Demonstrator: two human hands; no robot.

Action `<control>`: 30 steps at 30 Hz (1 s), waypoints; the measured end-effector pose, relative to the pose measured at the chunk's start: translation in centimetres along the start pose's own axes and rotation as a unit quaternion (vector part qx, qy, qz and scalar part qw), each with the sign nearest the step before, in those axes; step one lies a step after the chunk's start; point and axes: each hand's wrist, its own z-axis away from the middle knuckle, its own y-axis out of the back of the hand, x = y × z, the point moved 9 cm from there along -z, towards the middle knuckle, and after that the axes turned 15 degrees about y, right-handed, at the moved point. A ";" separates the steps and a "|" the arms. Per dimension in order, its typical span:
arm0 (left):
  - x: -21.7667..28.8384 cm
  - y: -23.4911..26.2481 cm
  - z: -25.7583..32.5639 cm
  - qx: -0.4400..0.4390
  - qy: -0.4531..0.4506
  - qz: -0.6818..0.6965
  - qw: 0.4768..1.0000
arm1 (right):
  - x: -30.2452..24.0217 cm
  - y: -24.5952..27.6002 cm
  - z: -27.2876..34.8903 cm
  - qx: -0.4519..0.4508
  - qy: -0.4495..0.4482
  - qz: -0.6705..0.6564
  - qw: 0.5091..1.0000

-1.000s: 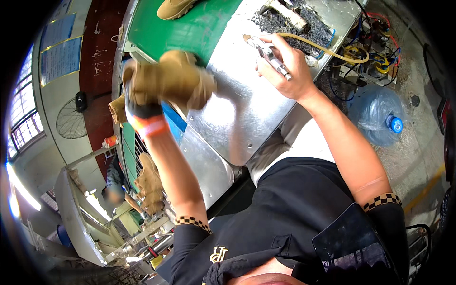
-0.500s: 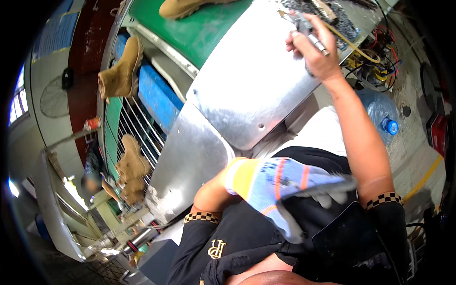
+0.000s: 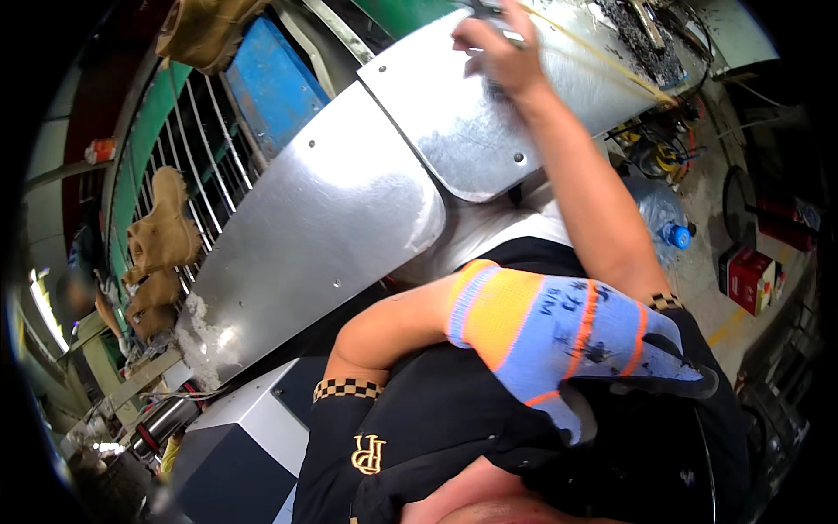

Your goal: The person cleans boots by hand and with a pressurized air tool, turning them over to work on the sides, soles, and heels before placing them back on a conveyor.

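Observation:
My right hand (image 3: 499,54) is bare and reaches far up to the top of the view. It is closed around a slim dark tool (image 3: 485,10) over a shiny metal sheet (image 3: 454,131) on the bench. My left hand (image 3: 567,336) wears a blue, orange and yellow work glove. It lies flat against my black shirt (image 3: 436,419) near my right shoulder, with nothing seen in it. My left elbow is bent in front of my chest.
A second curved metal sheet (image 3: 323,227) hangs lower left. Behind it are a blue panel (image 3: 272,80) and a green barred rack with tan gloves (image 3: 161,234). On the floor at right are a plastic bottle (image 3: 661,214), a red box (image 3: 751,278) and cables (image 3: 656,150).
My left hand held a tan glove up by the rack; it let go and came down across my chest. My right hand stayed on the tool while the view tilted downward.

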 end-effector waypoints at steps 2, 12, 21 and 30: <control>0.8 1.1 0.6 -0.020 -0.004 -0.032 0.999 | 0.9 -6.3 -0.5 -0.037 0.034 -0.100 0.994; 14.6 44.9 23.4 0.592 0.023 -0.551 0.587 | -2.1 -16.0 -1.0 -0.143 -0.023 -0.026 0.989; 3.8 71.2 40.2 0.756 0.293 -0.332 0.482 | -1.3 -15.5 -1.2 -0.131 -0.103 -0.056 0.984; -0.9 45.7 43.6 0.752 -0.159 -0.111 0.630 | -1.6 -16.5 -1.1 -0.104 -0.099 -0.147 0.979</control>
